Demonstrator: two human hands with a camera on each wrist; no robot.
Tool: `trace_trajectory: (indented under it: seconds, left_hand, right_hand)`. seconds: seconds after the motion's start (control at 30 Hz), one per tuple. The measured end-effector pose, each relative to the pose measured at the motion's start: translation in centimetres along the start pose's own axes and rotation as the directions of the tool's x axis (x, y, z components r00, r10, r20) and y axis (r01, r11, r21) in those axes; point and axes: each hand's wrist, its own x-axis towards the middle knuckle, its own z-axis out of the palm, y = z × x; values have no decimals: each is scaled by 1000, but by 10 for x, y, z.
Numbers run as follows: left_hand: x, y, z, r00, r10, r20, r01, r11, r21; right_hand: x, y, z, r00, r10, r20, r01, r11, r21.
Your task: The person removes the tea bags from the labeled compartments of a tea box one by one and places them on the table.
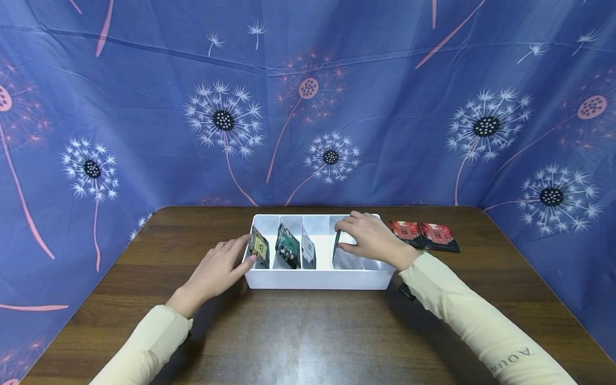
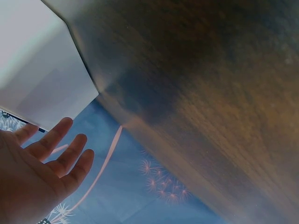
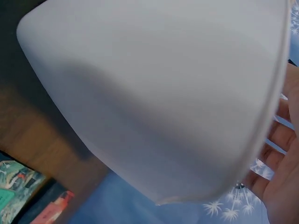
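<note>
A white divided box (image 1: 317, 279) sits on the wooden table. Inside it, a yellow-labelled packet (image 1: 260, 247), a green packet (image 1: 287, 246) and a white packet (image 1: 308, 250) lean in separate compartments from the left. My right hand (image 1: 368, 238) reaches over the right half and pinches a thin dark packet (image 1: 336, 245), seen edge-on, between thumb and fingers. My left hand (image 1: 218, 267) is at the box's left end, its thumb tip overlapping the yellow-labelled packet and its fingertips by the rim. In the left wrist view its fingers (image 2: 70, 156) are spread and relaxed.
Two red and black packets (image 1: 439, 237) lie flat on the table right of the box. The right wrist view shows a green-patterned packet (image 3: 18, 189) there too. A blue dandelion-print cloth (image 1: 385, 107) hangs behind the table (image 1: 308, 331).
</note>
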Motion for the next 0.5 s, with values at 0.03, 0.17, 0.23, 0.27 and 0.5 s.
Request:
trace_trajectory:
  seconds: [0.03, 0.17, 0.23, 0.27, 0.5]
  left_hand:
    - [0, 0, 0, 1000, 0, -1, 0, 1000, 2]
    - [1, 1, 0, 1000, -3, -3, 3, 1000, 8]
    - [1, 1, 0, 1000, -7, 3, 7, 1000, 7]
    - [0, 1, 0, 1000, -10, 7, 10, 1000, 5]
    - [0, 0, 0, 1000, -13, 18, 13, 1000, 3]
  right_hand:
    - [0, 0, -1, 1000, -3, -12, 3, 1000, -10]
    - [-1, 2, -7, 999, -14, -49, 13, 1000, -28]
    - [-1, 2, -10, 998, -18, -59, 16, 999, -33]
    - [-1, 2, -12, 998, -18, -63, 16, 999, -31]
    - [-1, 2, -27, 997, -10, -70, 8, 999, -34]
